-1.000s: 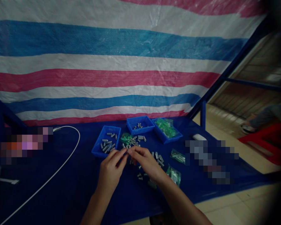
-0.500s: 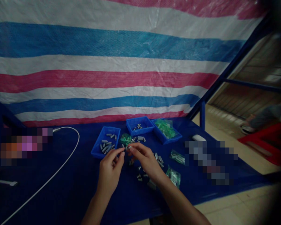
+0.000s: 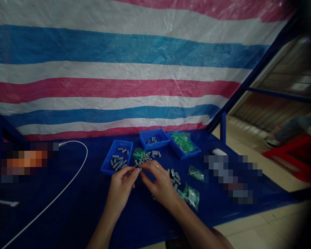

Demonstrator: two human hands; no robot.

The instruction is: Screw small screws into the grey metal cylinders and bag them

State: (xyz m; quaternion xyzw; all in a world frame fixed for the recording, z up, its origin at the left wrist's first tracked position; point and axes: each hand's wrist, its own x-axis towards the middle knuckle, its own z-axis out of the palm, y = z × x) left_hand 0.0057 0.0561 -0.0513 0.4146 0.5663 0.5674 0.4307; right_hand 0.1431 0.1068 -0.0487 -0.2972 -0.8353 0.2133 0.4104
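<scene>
Fingertips of the left hand [image 3: 120, 186] pinch a small metal piece [image 3: 140, 169], just above the blue table [image 3: 77, 214]. The right hand [image 3: 160, 183], wearing one ring [image 3: 157, 166], has its fingertips at the same piece; whether they grip it or only touch it cannot be told.

The work looks partway along. Some metal parts lie in trays and some in green packets, while others are loose beyond the hands and beside the right one. What is finished, and how much is left, cannot be settled from this view.

Three blue trays stand beyond the hands. The left tray [image 3: 107, 170] holds roughly a dozen metal cylinders [image 3: 116, 162]; the middle tray [image 3: 155, 145] has about five small parts [image 3: 153, 140]; the right tray [image 3: 190, 154] carries a pile of green packets [image 3: 182, 141], too tangled to count. Three more packets lie outside: one [image 3: 139, 153] beside the left tray, two [image 3: 196, 173] [image 3: 191, 196] to the right of the right hand. Between these and that hand are about six loose cylinders [image 3: 176, 177]. The loose heap [image 3: 146, 157] just beyond the fingertips is too crowded for a sure count. One white cable [image 3: 84, 160] curves left of the left hand.
</scene>
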